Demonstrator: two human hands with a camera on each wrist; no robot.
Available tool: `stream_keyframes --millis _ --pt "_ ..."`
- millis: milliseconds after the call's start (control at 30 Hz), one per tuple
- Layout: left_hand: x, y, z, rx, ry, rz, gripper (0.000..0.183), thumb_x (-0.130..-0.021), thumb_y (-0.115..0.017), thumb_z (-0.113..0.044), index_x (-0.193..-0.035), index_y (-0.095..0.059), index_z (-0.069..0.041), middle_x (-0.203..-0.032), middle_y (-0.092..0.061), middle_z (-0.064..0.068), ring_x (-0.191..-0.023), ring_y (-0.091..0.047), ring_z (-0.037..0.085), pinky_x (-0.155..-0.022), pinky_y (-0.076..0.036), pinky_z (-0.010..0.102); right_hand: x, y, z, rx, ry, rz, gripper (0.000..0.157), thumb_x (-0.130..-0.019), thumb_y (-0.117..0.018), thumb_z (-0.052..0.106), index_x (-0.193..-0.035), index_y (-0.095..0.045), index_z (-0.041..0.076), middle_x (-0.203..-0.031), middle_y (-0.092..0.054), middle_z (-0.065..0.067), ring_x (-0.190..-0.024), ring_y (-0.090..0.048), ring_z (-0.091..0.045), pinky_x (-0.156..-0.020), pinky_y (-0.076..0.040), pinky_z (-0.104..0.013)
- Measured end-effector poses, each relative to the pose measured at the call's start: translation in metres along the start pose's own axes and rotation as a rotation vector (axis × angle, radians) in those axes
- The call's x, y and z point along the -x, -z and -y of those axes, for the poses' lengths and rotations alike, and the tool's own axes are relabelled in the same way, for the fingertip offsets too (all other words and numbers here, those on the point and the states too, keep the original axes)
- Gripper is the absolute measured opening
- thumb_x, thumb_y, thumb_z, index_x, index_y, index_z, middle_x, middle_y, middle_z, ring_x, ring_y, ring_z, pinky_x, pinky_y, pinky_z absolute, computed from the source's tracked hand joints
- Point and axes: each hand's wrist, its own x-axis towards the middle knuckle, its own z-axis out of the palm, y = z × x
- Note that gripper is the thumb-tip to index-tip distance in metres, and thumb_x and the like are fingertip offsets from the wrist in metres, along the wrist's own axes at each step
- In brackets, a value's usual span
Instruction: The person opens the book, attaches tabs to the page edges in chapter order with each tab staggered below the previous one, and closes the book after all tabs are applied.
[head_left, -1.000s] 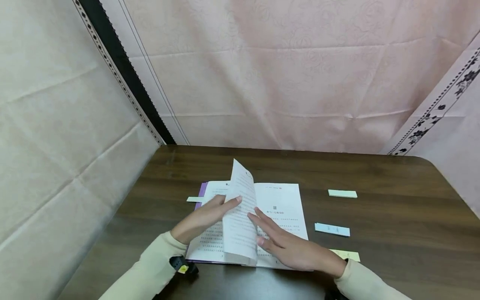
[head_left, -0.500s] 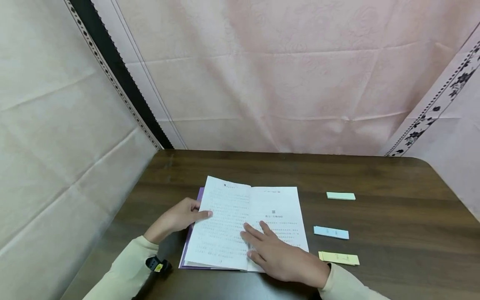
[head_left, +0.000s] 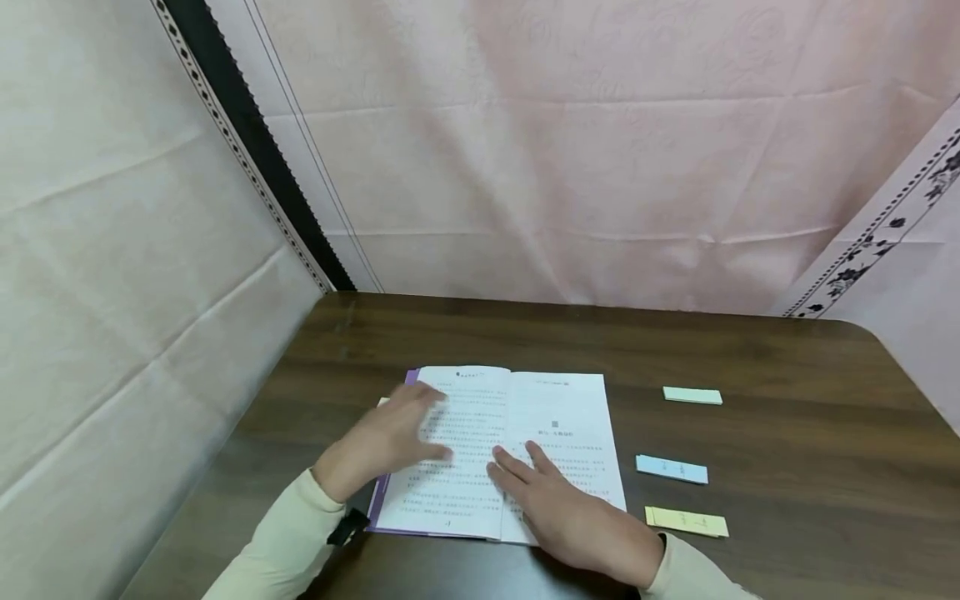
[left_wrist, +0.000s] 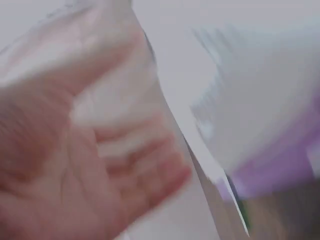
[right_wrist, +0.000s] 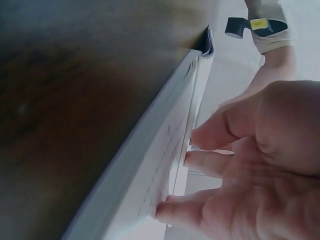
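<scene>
A white-paged, purple-covered paper book (head_left: 465,496) lies spread flat on the dark brown wood-grain table (head_left: 795,450), its near edge toward the person, which presumably lets the printed lines be read upright. The bare right hand (head_left: 566,517) reaches in from the near right, fingers extended and slightly parted, fingertips resting on the paper by the central fold. It pinches nothing; its likely purpose is to keep the 2 facing pages from springing up.

The bare left hand (head_left: 390,433) is over the left page's outer side, thumb well apart from the extended fingers, grasping nothing. Blur hides whether it touches the paper; such a spread suits smoothing or guiding a leaf. A pale paper tab (head_left: 383,402) juts past the left edge, probably so it can be found.

Right of the book, 3 slim paper strips lie well apart, mint-green (head_left: 692,396) far, light-blue (head_left: 672,469) between, yellow (head_left: 686,522) near, perhaps separated for easy picking.
</scene>
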Motion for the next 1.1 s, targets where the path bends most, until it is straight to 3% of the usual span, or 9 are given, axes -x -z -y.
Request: stream_keyframes --millis 133,233,400,600,833,900,967,1100 --pt "0.0 -0.007 -0.027 0.049 -0.19 0.14 0.082 -0.082 -0.093 -0.037 -0.149 -0.058 -0.007 -0.165 -0.043 0.013 -0.152 -0.04 0.033 -0.12 -0.039 0.051 0.0 0.001 -0.001 -0.007 0.009 0.003 0.062 -0.103 -0.061 0.0 -0.161 -0.045 0.014 -0.172 -0.033 -0.004 -0.157 -0.023 -0.046 -0.116 -0.04 -0.058" --pt "0.0 -0.014 -0.04 -0.004 -0.241 0.167 0.083 -0.083 -0.092 -0.039 -0.151 -0.057 -0.006 -0.166 -0.042 0.011 -0.152 -0.041 0.03 -0.119 -0.041 0.048 0.0 0.001 -0.002 -0.012 0.022 0.004 0.062 -0.103 -0.06 -0.003 -0.161 -0.045 0.013 -0.172 -0.033 -0.005 -0.157 -0.022 -0.047 -0.117 -0.039 -0.058" --pt "-0.001 -0.019 -0.049 -0.065 -0.214 0.177 0.09 -0.084 -0.091 -0.039 -0.156 -0.051 -0.006 -0.168 -0.039 0.007 -0.152 -0.042 0.028 -0.117 -0.043 0.047 0.0 0.001 -0.002 0.0 0.023 0.01 0.065 -0.102 -0.059 -0.006 -0.162 -0.044 0.014 -0.172 -0.031 -0.004 -0.158 -0.022 -0.046 -0.116 -0.04 -0.058" --pt "-0.003 -0.023 -0.05 -0.028 -0.185 0.214 0.09 -0.085 -0.091 -0.036 -0.158 -0.048 -0.006 -0.17 -0.036 0.006 -0.153 -0.041 0.026 -0.117 -0.043 0.05 0.002 -0.005 -0.001 0.04 -0.007 -0.007 0.07 -0.101 -0.057 -0.009 -0.164 -0.041 0.019 -0.174 -0.029 0.0 -0.159 -0.02 -0.043 -0.116 -0.04 -0.057" --pt "0.001 -0.021 -0.055 -0.088 -0.176 0.199 0.089 -0.084 -0.092 -0.033 -0.155 -0.05 -0.002 -0.168 -0.039 0.011 -0.151 -0.044 0.027 -0.117 -0.043 0.047 0.008 -0.01 0.004 0.121 0.036 -0.096 0.064 -0.101 -0.06 0.001 -0.162 -0.039 0.007 -0.173 -0.027 -0.013 -0.159 -0.023 -0.041 -0.123 -0.032 -0.054" --pt "0.0 -0.02 -0.059 -0.123 -0.184 0.19 0.09 -0.083 -0.092 -0.034 -0.155 -0.05 -0.002 -0.167 -0.041 0.013 -0.15 -0.046 0.028 -0.117 -0.044 0.045 0.015 -0.003 0.001 0.104 0.033 -0.129 0.057 -0.104 -0.06 0.006 -0.158 -0.045 0.004 -0.17 -0.032 -0.017 -0.157 -0.029 -0.042 -0.122 -0.033 -0.055" --pt "-0.001 -0.02 -0.062 -0.151 -0.182 0.189 0.09 -0.082 -0.092 -0.035 -0.155 -0.05 -0.002 -0.166 -0.042 0.013 -0.149 -0.046 0.028 -0.117 -0.044 0.044 0.024 0.007 -0.008 0.109 0.042 -0.199 0.048 -0.104 -0.063 0.011 -0.15 -0.054 0.001 -0.161 -0.045 -0.021 -0.149 -0.043 -0.04 -0.117 -0.042 -0.054" --pt "-0.001 -0.021 -0.069 -0.167 -0.179 0.192 0.09 -0.08 -0.094 -0.034 -0.153 -0.052 -0.002 -0.165 -0.044 0.013 -0.148 -0.048 0.028 -0.117 -0.044 0.042 0.049 0.027 -0.038 0.17 0.023 -0.378 0.032 -0.096 -0.076 0.01 -0.126 -0.069 0.001 -0.124 -0.067 -0.015 -0.112 -0.066 -0.031 -0.092 -0.058 -0.046"
